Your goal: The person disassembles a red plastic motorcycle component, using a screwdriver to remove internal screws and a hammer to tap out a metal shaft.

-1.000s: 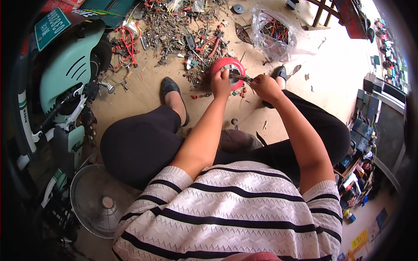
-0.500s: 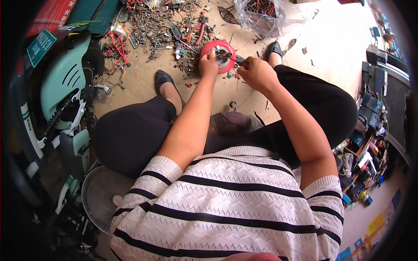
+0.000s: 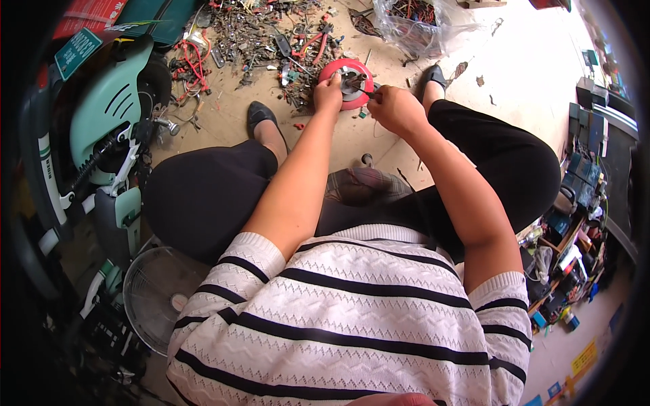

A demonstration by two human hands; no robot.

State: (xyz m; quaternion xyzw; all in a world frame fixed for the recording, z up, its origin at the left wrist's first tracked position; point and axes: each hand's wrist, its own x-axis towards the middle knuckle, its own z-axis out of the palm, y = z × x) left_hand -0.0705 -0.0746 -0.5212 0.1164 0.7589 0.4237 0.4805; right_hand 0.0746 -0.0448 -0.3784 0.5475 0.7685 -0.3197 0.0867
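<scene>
My left hand (image 3: 328, 96) is closed on the left side of a red wheel (image 3: 355, 103) with a grey and dark hub, just beyond my feet on the floor. My right hand (image 3: 399, 108) grips a slim dark tool (image 3: 368, 92) at the wheel's lower right, its tip reaching into the hub. The tool's exact kind is unclear, and the hub's centre is partly hidden by dark metal. Beside the wheel lies a dense scatter of small metal parts (image 3: 271, 47), with red-handled pliers (image 3: 318, 44) among them.
A mint-green scooter (image 3: 108, 111) stands close on my left, above a round wire-guarded fan (image 3: 152, 298). A plastic bag of wires (image 3: 413, 24) lies at the back. Tools and boxes (image 3: 569, 223) crowd the right. Tangled red wires (image 3: 193, 68) lie left of the scattered parts.
Both hands and the wheel sit higher in the picture than one second ago, as does the floor around them. My right hand has shifted its angle on the tool.
</scene>
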